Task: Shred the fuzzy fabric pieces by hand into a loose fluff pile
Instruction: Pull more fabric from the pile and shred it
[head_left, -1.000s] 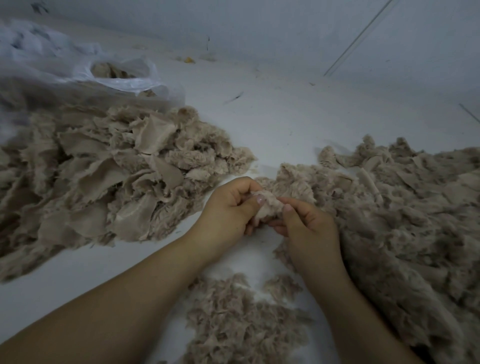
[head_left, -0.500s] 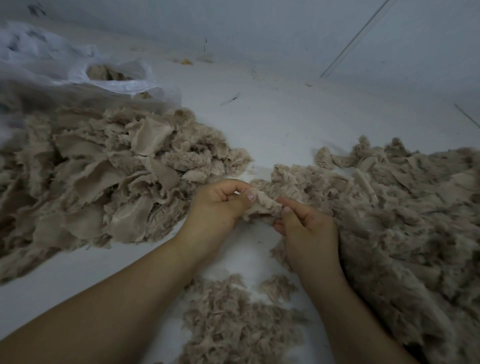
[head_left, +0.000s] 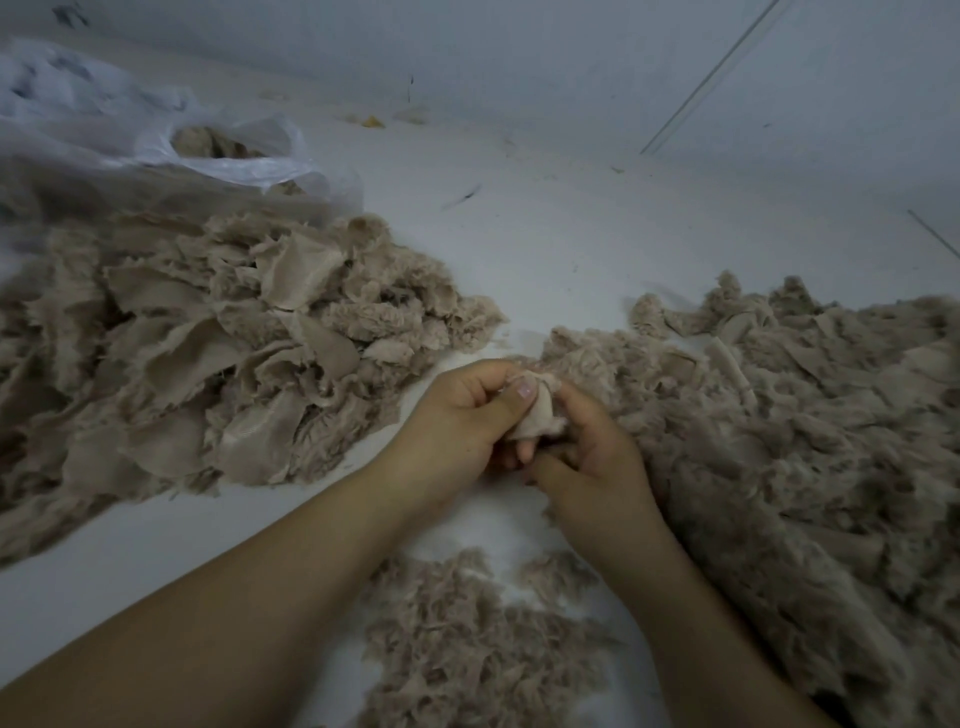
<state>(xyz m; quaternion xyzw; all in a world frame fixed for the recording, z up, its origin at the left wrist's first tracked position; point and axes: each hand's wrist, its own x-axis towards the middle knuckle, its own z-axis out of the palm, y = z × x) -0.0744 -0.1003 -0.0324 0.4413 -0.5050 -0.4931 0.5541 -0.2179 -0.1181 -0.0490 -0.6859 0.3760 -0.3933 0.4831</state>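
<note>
Left hand (head_left: 462, 421) and right hand (head_left: 592, 447) both pinching small beige fabric scrap (head_left: 537, 415), centre. Fluff pile (head_left: 478, 654) near; fabric heaps left (head_left: 208, 353) and right (head_left: 805, 441).

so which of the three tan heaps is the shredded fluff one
The small pile nearest the camera, between the forearms: fine wispy tufts only. The left heap shows flat fabric backing; the right heap is clumpy strips.

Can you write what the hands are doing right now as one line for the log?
step: shredding | left hand: pinches fabric piece | right hand: grips same piece | fluff pile: below hands
</note>
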